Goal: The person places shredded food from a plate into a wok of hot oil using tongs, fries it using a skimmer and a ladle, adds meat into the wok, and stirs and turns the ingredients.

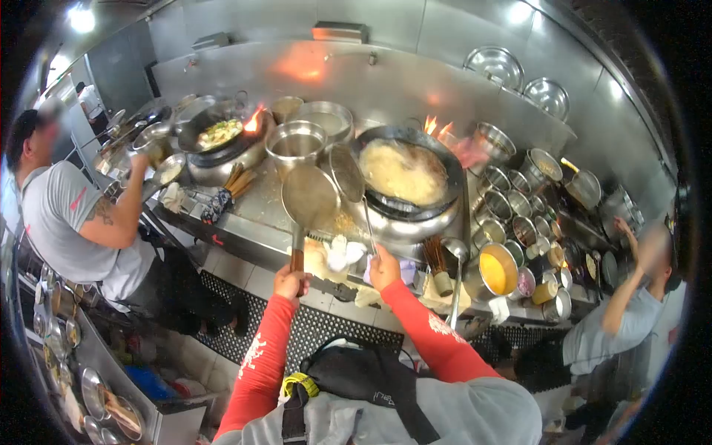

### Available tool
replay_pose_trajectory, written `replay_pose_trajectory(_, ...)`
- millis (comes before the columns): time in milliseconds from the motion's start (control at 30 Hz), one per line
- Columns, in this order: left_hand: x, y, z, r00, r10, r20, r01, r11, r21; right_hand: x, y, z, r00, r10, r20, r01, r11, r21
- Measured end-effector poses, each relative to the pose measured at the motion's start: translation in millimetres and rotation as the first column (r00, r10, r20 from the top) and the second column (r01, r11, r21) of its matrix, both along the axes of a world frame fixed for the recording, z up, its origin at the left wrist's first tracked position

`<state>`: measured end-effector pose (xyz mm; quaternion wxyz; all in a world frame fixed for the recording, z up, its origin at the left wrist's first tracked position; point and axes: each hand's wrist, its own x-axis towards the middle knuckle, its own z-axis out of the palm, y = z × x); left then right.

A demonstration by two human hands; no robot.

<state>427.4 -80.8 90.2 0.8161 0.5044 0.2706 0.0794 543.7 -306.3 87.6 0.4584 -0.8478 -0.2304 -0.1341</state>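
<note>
My left hand (291, 283) is closed around the wooden handle of a large round strainer (310, 196), which is held over the steel counter. In my right hand (383, 268) is the thin metal handle of a round skimmer (346, 172). The skimmer's head tilts beside the strainer, near the left rim of a big black wok (454, 178). Pale, foamy, steaming liquid (400, 174) bubbles in that wok, and flames (436, 127) rise behind it. White cloths (343, 254) lie on the counter edge between my hands.
Steel pots (295, 144) stand left of the wok. On the right are a ladle (456, 252), a bamboo brush (437, 267), a pot of yellow liquid (497, 271) and several seasoning containers (519, 208). A co-worker (81, 215) is at another wok (215, 133) on the left; another person (619, 304) is at right.
</note>
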Motion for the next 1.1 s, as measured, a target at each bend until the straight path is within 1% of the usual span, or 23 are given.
replay_pose_trajectory(100,-3,17,-12,0.996,-0.089,0.008,0.088,0.965,-0.245,12,25,39,0.942,0.138,-0.304,-0.045,0.955,0.294)
replay_pose_trajectory(133,-1,22,-18,0.996,-0.094,-0.007,0.087,0.946,-0.312,26,41,46,0.89,0.231,-0.393,-0.011,0.872,0.489)
replay_pose_trajectory(167,1,26,-25,0.995,-0.1,-0.02,0.085,0.922,-0.378,18,56,101,0.744,0.356,-0.566,0.07,0.8,0.596)
replay_pose_trajectory(233,5,29,-47,0.991,-0.137,-0.005,0.127,0.932,-0.34,45,95,133,0.612,0.484,-0.625,0.113,0.728,0.676)
replay_pose_trajectory(300,-1,25,-48,0.993,-0.101,-0.058,0.082,0.96,-0.269,97,139,124,0.524,0.595,-0.609,0.045,0.695,0.718)
replay_pose_trajectory(367,-8,38,-86,0.981,-0.191,0.02,0.188,0.938,-0.29,135,177,121,0.367,0.641,-0.674,0.101,0.693,0.714)
replay_pose_trajectory(400,-27,33,-72,0.997,-0.056,-0.054,0.044,0.977,-0.207,169,192,110,0.168,0.732,-0.66,0.058,0.661,0.748)
replay_pose_trajectory(433,-46,31,-57,0.984,0.111,-0.136,-0.128,0.985,-0.117,185,205,97,0.153,0.829,-0.538,-0.028,0.547,0.836)
replay_pose_trajectory(500,-101,47,-75,0.945,0.298,-0.135,-0.306,0.951,-0.044,186,234,100,0.328,0.748,-0.577,-0.147,0.644,0.751)
replay_pose_trajectory(533,-149,60,-88,0.894,0.441,-0.074,-0.442,0.897,-0.001,183,246,102,0.238,0.772,-0.59,-0.058,0.617,0.785)
replay_pose_trajectory(567,-191,75,-98,0.837,0.547,-0.001,-0.546,0.836,0.052,214,251,79,0.029,0.865,-0.5,-0.034,0.501,0.865)
replay_pose_trajectory(600,-227,89,-101,0.785,0.615,0.074,-0.619,0.778,0.108,244,260,53,0.164,0.836,-0.524,-0.022,0.534,0.845)
replay_pose_trajectory(633,-275,99,-76,0.678,0.732,-0.068,-0.723,0.68,0.123,217,250,68,0.196,0.847,-0.495,0.001,0.504,0.864)
replay_pose_trajectory(667,-326,114,-85,0.47,0.882,-0.018,-0.881,0.469,-0.06,221,242,57,0.167,0.906,-0.389,-0.079,0.406,0.911)
replay_pose_trajectory(700,-378,118,-77,0.291,0.956,0.039,-0.941,0.278,0.191,215,233,53,0.116,0.908,-0.402,0.061,0.398,0.915)
replay_pose_trajectory(767,-474,146,-97,-0.186,0.972,0.142,-0.977,-0.198,0.076,131,221,84,0.279,0.778,-0.563,0.263,0.501,0.824)
replay_pose_trajectory(800,-506,162,-85,-0.363,0.92,0.151,-0.917,-0.381,0.119,129,218,61,0.34,0.75,-0.567,0.209,0.528,0.823)
replay_pose_trajectory(833,-549,182,-93,-0.362,0.924,0.119,-0.921,-0.375,0.108,111,211,50,0.302,0.787,-0.538,0.027,0.557,0.83)
replay_pose_trajectory(900,-595,209,-68,-0.484,0.865,-0.129,-0.875,-0.483,0.038,30,220,59,0.342,0.742,-0.576,-0.135,0.645,0.752)
replay_pose_trajectory(933,-615,224,-73,-0.485,0.858,-0.166,-0.874,-0.484,0.05,-11,226,63,0.308,0.737,-0.602,-0.205,0.669,0.714)
replay_pose_trajectory(1000,-652,230,-104,-0.438,0.893,-0.103,-0.872,-0.395,0.289,-79,233,66,0.345,0.728,-0.592,-0.382,0.685,0.62)
replay_pose_trajectory(1067,-684,225,-135,-0.295,0.95,-0.101,-0.753,-0.166,0.637,-139,238,90,0.378,0.689,-0.619,-0.603,0.69,0.4)
replay_pose_trajectory(1100,-675,205,-105,-0.13,0.931,-0.34,-0.148,0.321,0.935,-157,241,83,0.363,0.681,-0.636,-0.618,0.687,0.382)
